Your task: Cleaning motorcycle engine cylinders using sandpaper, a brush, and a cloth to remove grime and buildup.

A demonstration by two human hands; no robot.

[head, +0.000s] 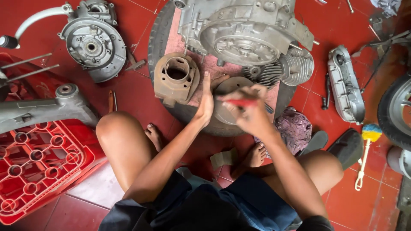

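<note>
The person's left hand [206, 102] stands on edge with its fingers straight and close together, pressed against the left rim of a round, flat grey metal disc [227, 87] and gripping nothing. The right hand [248, 112] has its fingers curled tight round a slim red-handled tool [239, 103], which lies across the face of that disc; the tool's tip is hidden by the fingers. The disc rests on a black rubber tyre [159, 38] lying flat on the red tiled floor [137, 92], with a pinkish board across its top. Just left of the disc, on the same tyre, sits a rusty brown metal cylinder block [175, 79] with a round bore facing up. Behind the disc lies a large grey aluminium engine casing [244, 30] with a finned cylinder [295, 66] at its right. A red plastic crate [38, 171] stands well to the left, beside the person's knee.
</note>
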